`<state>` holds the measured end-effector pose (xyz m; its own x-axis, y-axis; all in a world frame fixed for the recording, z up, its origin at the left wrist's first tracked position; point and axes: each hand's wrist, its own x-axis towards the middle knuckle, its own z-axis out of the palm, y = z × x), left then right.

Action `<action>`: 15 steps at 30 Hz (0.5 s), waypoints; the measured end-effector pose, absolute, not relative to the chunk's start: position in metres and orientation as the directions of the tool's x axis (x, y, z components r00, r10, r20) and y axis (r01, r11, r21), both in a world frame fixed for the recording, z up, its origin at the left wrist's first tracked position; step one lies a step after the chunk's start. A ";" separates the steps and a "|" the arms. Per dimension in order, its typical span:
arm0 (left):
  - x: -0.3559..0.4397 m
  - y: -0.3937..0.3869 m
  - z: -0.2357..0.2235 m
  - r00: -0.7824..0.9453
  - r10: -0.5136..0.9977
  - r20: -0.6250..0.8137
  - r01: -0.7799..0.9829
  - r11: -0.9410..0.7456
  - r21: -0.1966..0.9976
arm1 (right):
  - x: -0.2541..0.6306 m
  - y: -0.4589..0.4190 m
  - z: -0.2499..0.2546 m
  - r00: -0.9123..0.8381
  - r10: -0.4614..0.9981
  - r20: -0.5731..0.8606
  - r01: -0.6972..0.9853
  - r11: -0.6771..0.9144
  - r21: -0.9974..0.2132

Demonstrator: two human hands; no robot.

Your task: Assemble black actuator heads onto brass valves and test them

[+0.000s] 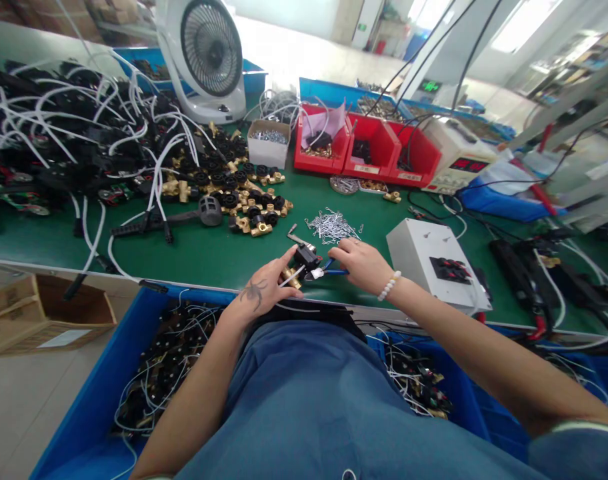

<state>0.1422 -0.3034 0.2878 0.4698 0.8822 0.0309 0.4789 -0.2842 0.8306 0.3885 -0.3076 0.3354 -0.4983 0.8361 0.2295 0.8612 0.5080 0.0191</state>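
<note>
My left hand (267, 288) grips a small black-and-brass valve part (300, 261) with a white wire at the near edge of the green table (209, 250). My right hand (363, 263) is closed on blue-handled pliers (330, 270), whose tip meets the part. A heap of small metal pins (331, 225) lies just behind the hands. Further left is a pile of brass and black fittings (244, 193).
A grey control box (429, 263) stands right of my hands. Red bins (367, 150), a small cardboard box (268, 141), a white fan (204, 57) and a meter (459, 157) line the back. Wired black assemblies (74, 133) cover the left. Blue crates (109, 387) sit beside my lap.
</note>
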 end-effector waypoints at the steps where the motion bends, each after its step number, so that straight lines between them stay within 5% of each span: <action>1: 0.142 -0.303 0.288 0.470 0.882 0.033 0.478 -0.285 0.831 | 0.390 -0.307 0.337 -0.487 0.838 0.246 0.867 0.498 0.020; 5: 0.143 -0.303 0.288 0.466 0.884 0.024 0.484 -0.278 0.830 | 0.391 -0.309 0.338 -0.411 0.853 0.322 0.906 0.421 0.040; 11: 0.144 -0.302 0.290 0.452 0.892 0.001 0.509 -0.259 0.821 | 0.387 -0.311 0.334 -0.546 0.817 0.186 0.837 0.541 0.083; 15: 0.144 -0.303 0.289 0.451 0.892 -0.007 0.516 -0.254 0.818 | 0.389 -0.313 0.341 -0.499 0.822 0.274 0.863 0.501 0.068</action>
